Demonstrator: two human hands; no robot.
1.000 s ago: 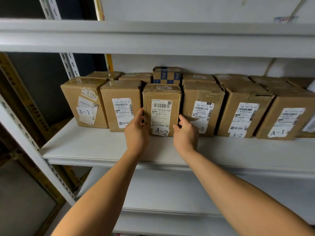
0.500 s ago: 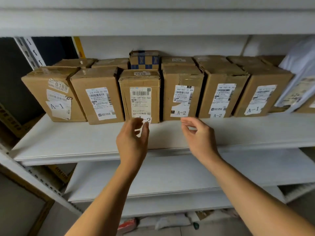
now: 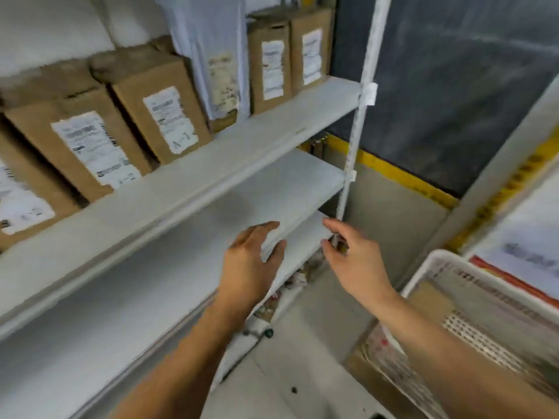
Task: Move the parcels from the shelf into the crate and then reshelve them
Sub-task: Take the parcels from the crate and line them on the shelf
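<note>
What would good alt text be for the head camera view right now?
Two empty hands, left hand and right hand, reach forward with loosely spread fingers in front of a white shelf lined with upright cardboard parcels. A white crate sits at lower right. The picture is blurred.

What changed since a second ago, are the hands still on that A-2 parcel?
No. Both hands let go and drew back; left hand and right hand now hover empty below the shelf, as the view swings right toward the crate. Parcels stay shelved.
</note>
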